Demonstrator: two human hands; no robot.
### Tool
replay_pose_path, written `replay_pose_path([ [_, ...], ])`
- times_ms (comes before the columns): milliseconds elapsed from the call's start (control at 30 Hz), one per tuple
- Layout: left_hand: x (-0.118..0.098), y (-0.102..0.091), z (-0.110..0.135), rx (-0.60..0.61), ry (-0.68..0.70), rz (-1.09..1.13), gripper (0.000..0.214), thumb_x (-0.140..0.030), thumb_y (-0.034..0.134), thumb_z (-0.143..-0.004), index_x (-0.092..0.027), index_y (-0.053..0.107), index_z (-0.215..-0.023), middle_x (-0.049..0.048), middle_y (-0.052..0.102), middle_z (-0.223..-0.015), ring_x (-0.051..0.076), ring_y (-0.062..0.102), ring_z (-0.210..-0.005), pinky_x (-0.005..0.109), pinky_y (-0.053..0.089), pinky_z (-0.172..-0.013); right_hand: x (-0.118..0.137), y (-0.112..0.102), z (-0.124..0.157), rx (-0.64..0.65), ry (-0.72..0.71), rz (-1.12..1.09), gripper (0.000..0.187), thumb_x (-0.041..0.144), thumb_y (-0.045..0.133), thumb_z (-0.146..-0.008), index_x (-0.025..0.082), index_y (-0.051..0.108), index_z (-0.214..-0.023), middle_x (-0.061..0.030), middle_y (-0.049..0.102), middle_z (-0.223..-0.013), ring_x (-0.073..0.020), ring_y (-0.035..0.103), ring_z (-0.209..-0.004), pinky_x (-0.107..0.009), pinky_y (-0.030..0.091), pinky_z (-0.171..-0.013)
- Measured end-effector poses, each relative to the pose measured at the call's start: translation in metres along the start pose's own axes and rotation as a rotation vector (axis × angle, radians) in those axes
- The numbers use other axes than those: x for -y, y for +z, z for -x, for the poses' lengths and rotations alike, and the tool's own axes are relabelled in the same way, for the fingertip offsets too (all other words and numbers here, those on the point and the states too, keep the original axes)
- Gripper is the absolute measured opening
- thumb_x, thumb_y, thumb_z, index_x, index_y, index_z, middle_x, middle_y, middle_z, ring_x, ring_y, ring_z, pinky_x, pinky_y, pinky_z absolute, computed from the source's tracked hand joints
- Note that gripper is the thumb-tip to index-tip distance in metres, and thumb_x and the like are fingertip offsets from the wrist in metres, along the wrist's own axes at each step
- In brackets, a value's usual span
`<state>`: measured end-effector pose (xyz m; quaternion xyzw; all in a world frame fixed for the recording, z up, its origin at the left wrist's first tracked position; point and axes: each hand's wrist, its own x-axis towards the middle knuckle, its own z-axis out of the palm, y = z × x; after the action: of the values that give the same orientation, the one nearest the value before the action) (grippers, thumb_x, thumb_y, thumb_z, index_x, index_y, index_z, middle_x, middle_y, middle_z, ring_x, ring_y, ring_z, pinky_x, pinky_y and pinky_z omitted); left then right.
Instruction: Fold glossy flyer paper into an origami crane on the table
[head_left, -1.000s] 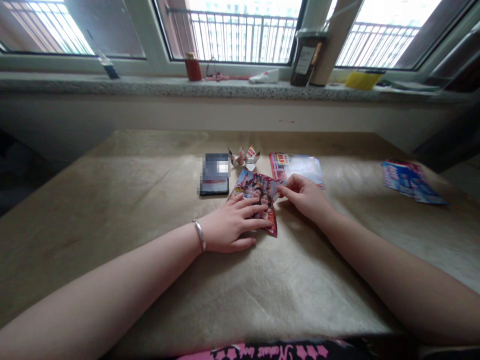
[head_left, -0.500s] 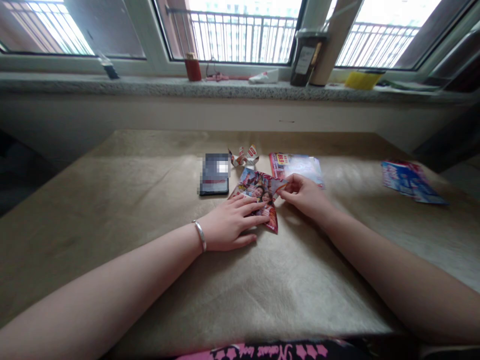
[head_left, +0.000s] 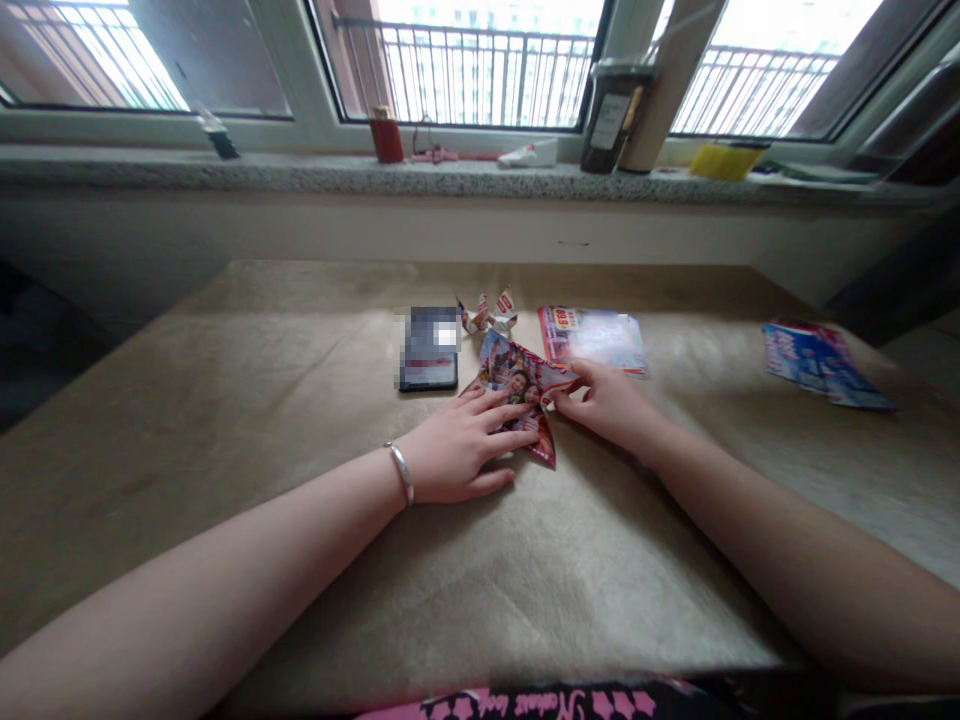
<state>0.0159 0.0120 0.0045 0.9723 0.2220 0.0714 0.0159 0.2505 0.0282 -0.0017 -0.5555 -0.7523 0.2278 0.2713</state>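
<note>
Head view: around mid-worktop (head_left: 300, 370), my glossy, creased, pointed printed paper (head_left: 501, 362) slants lengthwise, one tip towards the far edge, another towards the near-right corner. It lies beneath my left hand (head_left: 466, 445), fingers spread flat; my right hand (head_left: 616, 403) pinches its right-hand flap.

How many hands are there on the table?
2: the left hand lies spread over the colourful paper, and the right hand holds its right side.

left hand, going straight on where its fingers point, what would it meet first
Probably the right hand, holding the right side of the printed paper, though exact heights are hard to judge.
</note>
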Motion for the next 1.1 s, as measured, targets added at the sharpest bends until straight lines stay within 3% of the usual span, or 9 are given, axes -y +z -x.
replay_pose_path([
  [567, -0.0014, -0.0004, -0.0014, -0.119, -0.165, -0.055, 0.044, -0.039, 0.05, -0.086, -0.018, 0.051, -0.124, 0.0115, 0.05, -0.131, 0.028, 0.045, -0.12, 0.045, 0.037, -0.103, -0.0009, 0.0038, -0.0027, 0.035, -0.019, -0.084, 0.02, 0.029, 0.058, -0.073, 0.016, 0.062, -0.087, -0.0027, 0.066, -0.077, -0.0146, 0.057, -0.065, -0.024, 0.043, -0.057],
  [767, -0.0002, 0.0017, -0.0023, -0.225, -0.25, -0.021, 0.056, -0.03, 0.056, -0.081, -0.013, 0.041, -0.132, 0.0139, 0.05, -0.13, 0.025, 0.054, -0.111, 0.039, 0.047, -0.093, -0.0021, 0.0052, -0.0033, 0.045, -0.003, -0.188, 0.019, 0.021, 0.056, -0.07, 0.015, 0.062, -0.086, -0.0007, 0.063, -0.071, -0.0125, 0.054, -0.061, -0.024, 0.042, -0.058],
  [967, 0.0027, 0.006, -0.0006, -0.315, -0.234, -0.03, 0.068, -0.035, 0.056, -0.081, -0.013, 0.028, -0.139, 0.0167, 0.042, -0.136, 0.027, 0.049, -0.119, 0.04, 0.046, -0.096, 0.0018, 0.0075, -0.0003, 0.133, -0.087, -0.258, 0.021, 0.018, 0.053, -0.072, 0.016, 0.062, -0.091, -0.0027, 0.065, -0.086, -0.0125, 0.054, -0.068, -0.024, 0.044, -0.061],
  [1100, 0.0032, 0.0064, 0.0001, -0.327, -0.173, -0.04, 0.071, -0.031, 0.055, -0.079, -0.012, 0.026, -0.14, 0.0182, 0.035, -0.141, 0.029, 0.038, -0.128, 0.043, 0.038, -0.105, 0.0064, 0.0076, 0.0025, 0.157, -0.112, -0.234, 0.018, 0.018, 0.053, -0.072, 0.016, 0.061, -0.088, -0.0011, 0.063, -0.079, -0.0099, 0.051, -0.06, -0.02, 0.041, -0.054],
])
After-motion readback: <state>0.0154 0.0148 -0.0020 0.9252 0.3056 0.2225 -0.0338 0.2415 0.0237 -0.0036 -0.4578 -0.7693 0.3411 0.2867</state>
